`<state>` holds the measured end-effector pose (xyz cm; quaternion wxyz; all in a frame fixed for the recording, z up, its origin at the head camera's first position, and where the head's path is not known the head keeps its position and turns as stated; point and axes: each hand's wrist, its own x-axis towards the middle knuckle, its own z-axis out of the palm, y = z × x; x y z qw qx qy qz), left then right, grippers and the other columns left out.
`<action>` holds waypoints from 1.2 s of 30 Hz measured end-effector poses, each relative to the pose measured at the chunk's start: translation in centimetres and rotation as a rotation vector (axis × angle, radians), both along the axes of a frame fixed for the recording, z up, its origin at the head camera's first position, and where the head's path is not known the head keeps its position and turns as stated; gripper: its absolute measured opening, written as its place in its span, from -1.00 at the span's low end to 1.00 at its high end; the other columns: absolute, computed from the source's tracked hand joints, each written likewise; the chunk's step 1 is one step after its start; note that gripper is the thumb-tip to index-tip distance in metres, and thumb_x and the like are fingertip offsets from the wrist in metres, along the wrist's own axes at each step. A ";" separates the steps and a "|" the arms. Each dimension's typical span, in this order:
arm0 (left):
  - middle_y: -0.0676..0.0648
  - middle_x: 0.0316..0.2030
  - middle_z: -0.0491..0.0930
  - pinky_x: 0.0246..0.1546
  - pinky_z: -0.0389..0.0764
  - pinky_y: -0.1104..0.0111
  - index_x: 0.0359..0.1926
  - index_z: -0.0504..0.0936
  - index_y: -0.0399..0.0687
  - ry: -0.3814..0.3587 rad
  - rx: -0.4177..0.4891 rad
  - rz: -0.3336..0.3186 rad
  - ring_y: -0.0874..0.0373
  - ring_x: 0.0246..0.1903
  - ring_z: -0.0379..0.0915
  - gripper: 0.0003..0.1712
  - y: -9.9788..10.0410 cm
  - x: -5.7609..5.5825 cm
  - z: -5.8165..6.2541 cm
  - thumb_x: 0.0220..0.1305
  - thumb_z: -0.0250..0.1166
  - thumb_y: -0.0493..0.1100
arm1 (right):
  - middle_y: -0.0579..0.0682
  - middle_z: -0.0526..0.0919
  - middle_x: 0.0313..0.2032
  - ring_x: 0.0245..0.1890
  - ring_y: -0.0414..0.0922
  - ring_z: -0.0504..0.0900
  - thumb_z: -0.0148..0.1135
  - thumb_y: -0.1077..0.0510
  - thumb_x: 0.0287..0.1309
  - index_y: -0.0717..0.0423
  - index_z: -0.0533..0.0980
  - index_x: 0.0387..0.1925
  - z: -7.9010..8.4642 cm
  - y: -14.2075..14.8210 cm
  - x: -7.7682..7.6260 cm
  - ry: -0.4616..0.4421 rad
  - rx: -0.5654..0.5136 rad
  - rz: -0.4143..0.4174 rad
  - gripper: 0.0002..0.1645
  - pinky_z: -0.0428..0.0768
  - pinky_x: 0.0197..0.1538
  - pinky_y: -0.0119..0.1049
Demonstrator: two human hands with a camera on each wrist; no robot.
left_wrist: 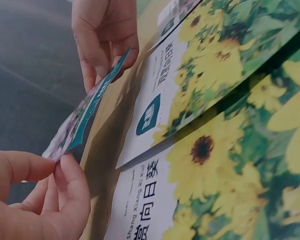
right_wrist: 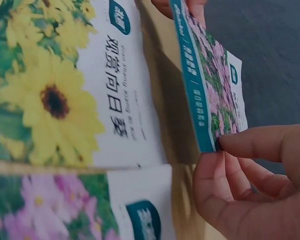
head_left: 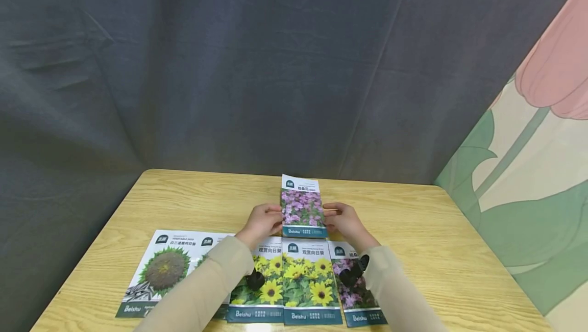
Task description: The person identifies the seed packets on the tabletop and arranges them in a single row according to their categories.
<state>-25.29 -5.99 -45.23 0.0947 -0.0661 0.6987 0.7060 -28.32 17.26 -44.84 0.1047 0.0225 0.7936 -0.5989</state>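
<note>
Both hands hold a seed packet with pink-purple flowers [head_left: 303, 208] by its side edges, tilted above the table behind a row of packets. My left hand [head_left: 263, 224] pinches its left edge between thumb and fingers, as the left wrist view shows. On the opposite edge, my right hand [right_wrist: 260, 175] pinches near the teal bottom band. Just below lie two yellow-flower packets, one in the middle [head_left: 312, 281] and one to its left [head_left: 271, 291], partly behind the left sleeve. Another pink-flower packet [head_left: 363, 316] lies under the right forearm.
A sunflower seed packet [head_left: 163, 271] lies at the row's left end, beside a similar one [head_left: 206, 243] mostly hidden by the left sleeve. The wooden table [head_left: 413, 230] ends at a dark cloth [head_left: 275, 92] behind. A floral-patterned surface [head_left: 528, 179] stands on the right.
</note>
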 end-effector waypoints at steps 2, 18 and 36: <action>-0.29 -0.02 0.56 -0.26 0.67 0.36 0.23 0.49 -0.42 0.006 -0.004 -0.021 0.13 -0.32 0.54 -0.61 0.2 0.2 0.0 0.44 0.13 -0.38 | 0.20 0.59 -0.15 -0.37 -0.11 0.58 0.16 0.42 0.31 0.41 0.43 0.25 0.2 0.7 0.2 -0.002 -0.004 0.024 -0.52 0.63 -0.27 -0.27; -0.23 -0.08 0.60 -0.18 0.71 0.22 0.22 0.49 -0.39 0.077 0.031 -0.168 0.12 -0.31 0.55 -0.59 3.5 3.6 0.9 0.39 0.16 -0.34 | 0.07 0.56 -0.12 -0.24 -0.15 0.62 0.13 0.21 0.44 0.42 0.30 0.32 2.5 6.8 2.2 -0.020 -0.072 0.161 -0.46 0.71 -0.13 -0.26; -0.18 -0.25 0.55 -0.17 0.73 0.16 -0.01 0.56 -0.37 0.096 0.131 -0.199 0.11 -0.38 0.58 -0.76 9.4 6.4 -0.1 0.31 0.17 -0.44 | 0.08 0.60 -0.14 -0.17 -0.09 0.64 0.13 0.21 0.46 0.46 0.31 0.25 4.0 12.7 4.3 0.025 0.040 0.186 -0.50 0.70 -0.05 -0.21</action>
